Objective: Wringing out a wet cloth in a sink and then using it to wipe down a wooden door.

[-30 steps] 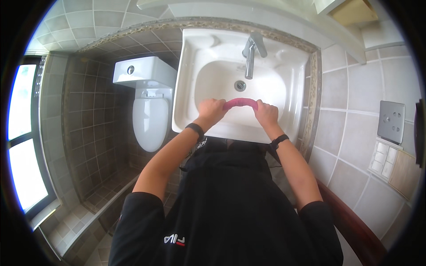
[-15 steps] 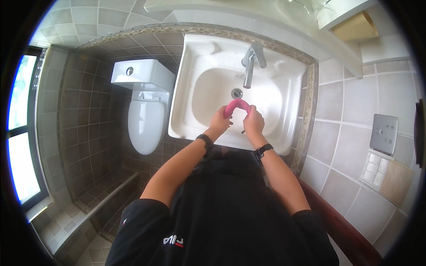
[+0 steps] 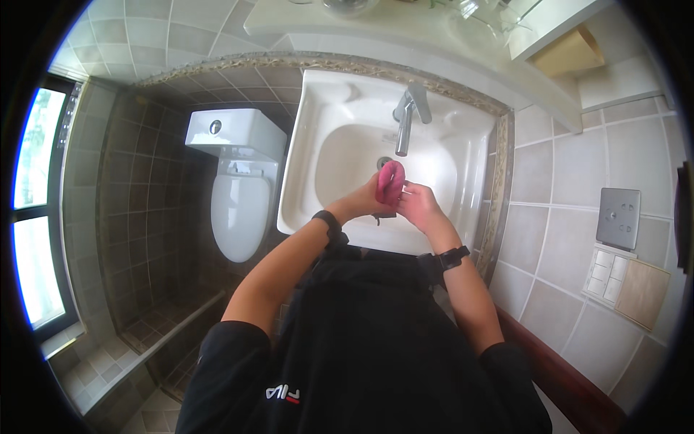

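Note:
My left hand (image 3: pixel 365 200) is closed around a pink-red cloth (image 3: pixel 390 182), which is doubled over into a narrow loop above the near part of the white washbasin (image 3: pixel 289 173). To the right of the cloth, my right hand (image 3: pixel 421 207) has its fingers stretched toward it, slightly apart, with the tips at its edge. A dark strip hangs just below the left hand; its kind cannot be made out. Beyond the cloth are the drain (image 3: pixel 384 163) and the chrome faucet (image 3: pixel 406 119), whose spout points toward me.
Left of the basin stands a white toilet (image 3: pixel 242 217) with its lid down. A pale shelf (image 3: pixel 405 40) with glassware runs along the back. On the right tiled wall are a grey metal plate (image 3: pixel 619 218) and white switches (image 3: pixel 606 276). A dark red edge (image 3: pixel 564 372) lies lower right.
The cloth was an arch held at both ends; now it is folded together in my left hand. My right hand has let go of its end and opened its fingers.

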The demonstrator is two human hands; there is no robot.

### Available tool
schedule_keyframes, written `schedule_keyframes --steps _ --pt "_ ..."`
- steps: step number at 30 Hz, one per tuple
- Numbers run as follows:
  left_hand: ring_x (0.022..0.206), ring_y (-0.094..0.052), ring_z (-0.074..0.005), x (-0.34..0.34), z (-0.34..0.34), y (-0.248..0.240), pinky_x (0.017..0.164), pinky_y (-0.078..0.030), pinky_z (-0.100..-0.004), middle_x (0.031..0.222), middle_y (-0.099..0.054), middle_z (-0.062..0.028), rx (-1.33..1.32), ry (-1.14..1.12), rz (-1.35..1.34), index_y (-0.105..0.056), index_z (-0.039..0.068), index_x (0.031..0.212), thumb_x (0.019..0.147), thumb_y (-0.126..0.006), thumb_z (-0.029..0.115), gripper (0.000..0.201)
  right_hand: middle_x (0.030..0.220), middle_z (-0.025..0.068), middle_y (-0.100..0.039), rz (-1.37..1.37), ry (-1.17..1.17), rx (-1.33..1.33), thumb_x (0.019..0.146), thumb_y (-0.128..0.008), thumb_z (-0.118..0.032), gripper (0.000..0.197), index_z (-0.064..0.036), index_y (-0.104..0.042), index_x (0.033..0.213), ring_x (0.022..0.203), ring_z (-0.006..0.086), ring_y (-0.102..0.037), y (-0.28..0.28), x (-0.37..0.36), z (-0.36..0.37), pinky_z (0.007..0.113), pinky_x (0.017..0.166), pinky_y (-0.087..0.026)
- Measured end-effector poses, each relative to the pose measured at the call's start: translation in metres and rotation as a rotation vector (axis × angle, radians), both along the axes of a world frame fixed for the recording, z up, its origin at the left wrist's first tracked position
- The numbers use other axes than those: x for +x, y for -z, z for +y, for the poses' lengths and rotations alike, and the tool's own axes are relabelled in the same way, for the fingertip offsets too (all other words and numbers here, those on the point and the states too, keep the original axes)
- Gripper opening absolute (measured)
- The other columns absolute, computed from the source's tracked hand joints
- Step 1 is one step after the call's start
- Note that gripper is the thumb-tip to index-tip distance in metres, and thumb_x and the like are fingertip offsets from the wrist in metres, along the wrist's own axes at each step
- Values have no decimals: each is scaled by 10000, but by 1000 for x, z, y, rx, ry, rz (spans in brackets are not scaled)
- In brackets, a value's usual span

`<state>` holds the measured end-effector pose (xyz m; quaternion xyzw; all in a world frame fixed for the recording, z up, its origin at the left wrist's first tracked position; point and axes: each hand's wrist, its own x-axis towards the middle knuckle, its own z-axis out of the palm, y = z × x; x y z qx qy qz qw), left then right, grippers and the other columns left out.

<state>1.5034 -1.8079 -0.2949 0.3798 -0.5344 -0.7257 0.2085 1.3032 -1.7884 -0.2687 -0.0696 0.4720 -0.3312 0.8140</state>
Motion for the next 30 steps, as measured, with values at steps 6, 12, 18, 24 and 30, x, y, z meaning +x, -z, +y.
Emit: schedule_keyframes --steps 6,12,18,24,30 --pt "1244 -554 -176 -6 2 -31 1032 -496 -336 1422 -516 -100 271 30 126 -238 88 1601 960 -696 184 794 1147 165 -665 120 18 -129 884 -541 -123 327 22 -606 1169 1046 288 -664 6 -7 6 424 971 -525" --pt "1155 -580 -158 -6 -1 -25 936 -508 -303 1343 -579 -90 134 96 -63 -260 110 1605 1060 -559 289 648 1088 156 -679 77 129 -47 908 -564 -97 293 59 -603 1153 993 275 -680 16 -21 5 419 900 -549" --pt "1089 -621 -166 -22 15 -36 822 -562 -324 1233 -606 -132 106 3 -80 -350 -5 1506 853 -793 169 808 1084 105 -643 -61 199 -26 856 -515 -50 489 -3 -526 1343 968 244 -638 8 2 12 381 926 -530" --pt "916 -670 -183 12 -1 -14 812 -582 -323 1068 -642 -105 338 80 -81 -497 -20 1310 818 -645 15 515 1598 220 -365 1159 -368 -833 785 -557 125 878 -78 -276 1592 1489 337 -362 3 -6 39 474 1207 -347" --pt "781 -612 -147 -2 -2 -32 684 -539 -293 942 -588 -27 488 302 -21 -519 67 1211 829 -684 -15 424 1355 160 -543 1503 -410 -1477 729 -757 -28 784 -93 -489 1463 1288 323 -528 7 -2 27 476 1093 -442"
